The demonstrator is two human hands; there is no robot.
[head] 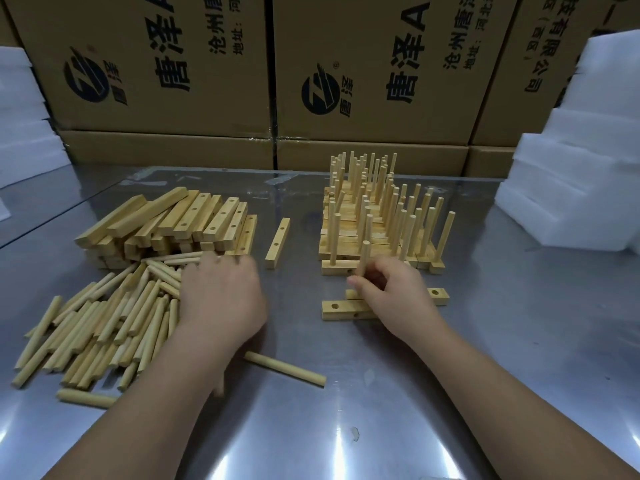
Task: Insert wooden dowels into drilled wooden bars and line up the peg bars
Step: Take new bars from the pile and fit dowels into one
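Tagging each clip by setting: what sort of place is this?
Probably a small factory or packing workshop: a steel worktable, printed cartons stacked behind it, white foam blocks at the sides, and bulk piles of dowels and drilled bars.

Bare table (346, 427) is left across the near middle, crossed only by one loose dowel (287, 369). The left is taken up by a dowel pile (104, 323) and a bar stack (166, 223). Between stack and peg bars (377, 216) a narrow lane is half blocked by a single bar (278, 243). Passage is closed behind by boxes (207, 64) and at far right by foam (571, 168).
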